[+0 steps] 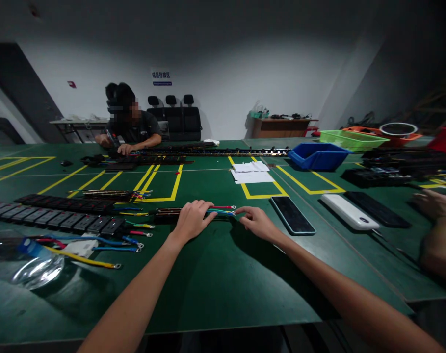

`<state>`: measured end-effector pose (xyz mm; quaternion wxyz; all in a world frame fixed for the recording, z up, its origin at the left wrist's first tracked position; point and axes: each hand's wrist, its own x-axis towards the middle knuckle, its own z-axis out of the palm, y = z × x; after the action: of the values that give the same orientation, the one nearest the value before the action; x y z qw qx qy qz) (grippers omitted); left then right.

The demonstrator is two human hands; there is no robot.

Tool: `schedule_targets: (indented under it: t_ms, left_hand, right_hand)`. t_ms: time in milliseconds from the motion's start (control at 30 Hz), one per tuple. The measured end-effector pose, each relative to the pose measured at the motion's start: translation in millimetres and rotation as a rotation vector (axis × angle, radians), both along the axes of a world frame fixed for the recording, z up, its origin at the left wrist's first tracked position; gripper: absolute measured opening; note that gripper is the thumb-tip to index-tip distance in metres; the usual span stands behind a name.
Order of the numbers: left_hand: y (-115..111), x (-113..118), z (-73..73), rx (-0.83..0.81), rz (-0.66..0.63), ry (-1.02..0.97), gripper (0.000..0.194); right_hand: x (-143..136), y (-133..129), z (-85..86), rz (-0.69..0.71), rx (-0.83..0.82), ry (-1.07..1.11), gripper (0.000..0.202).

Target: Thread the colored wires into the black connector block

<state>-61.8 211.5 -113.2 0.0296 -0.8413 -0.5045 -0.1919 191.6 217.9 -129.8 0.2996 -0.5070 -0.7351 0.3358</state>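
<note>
My left hand (194, 219) lies over a dark, narrow strip (167, 213) on the green table, its fingers on the far side and its thumb at the coloured wires. Red, green and blue wires (223, 211) run out of the strip's right end and finish in metal ring lugs. At these lugs is the stretched index fingertip of my right hand (257, 223); its other fingers are bent, with the thumb apart below. Further left lie a similar thin strip (108, 194) and black segmented strips (53, 215) with lugged wires.
Right of my hands lie a phone (293, 215), a white power bank (350, 212) and a dark slab (377, 209). Behind are papers (250, 171) and a blue bin (318, 156). A clear bottle (31, 262) lies near left. Another person's hand (439, 220) is at right; a co-worker (134, 122) sits opposite.
</note>
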Motion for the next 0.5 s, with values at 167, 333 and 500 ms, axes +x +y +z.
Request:
schedule_targets:
  t_ms: [167, 333, 500]
  left_hand:
    - [0.3, -1.3, -2.0, 0.027, -0.004, -0.002, 0.037]
    - [1.0, -1.6, -1.7, 0.026, -0.002, -0.007, 0.036]
    - [1.6, -1.4, -2.6, 0.041, 0.0, 0.0, 0.034]
  right_hand:
    - [-0.3, 2.5, -1.5, -0.008, -0.053, 0.084, 0.038]
    - [-0.1, -2.2, 11.0, -0.012, -0.104, 0.267, 0.039]
    - [0.3, -3.5, 12.0, 0.012, -0.058, 0.282, 0.042]
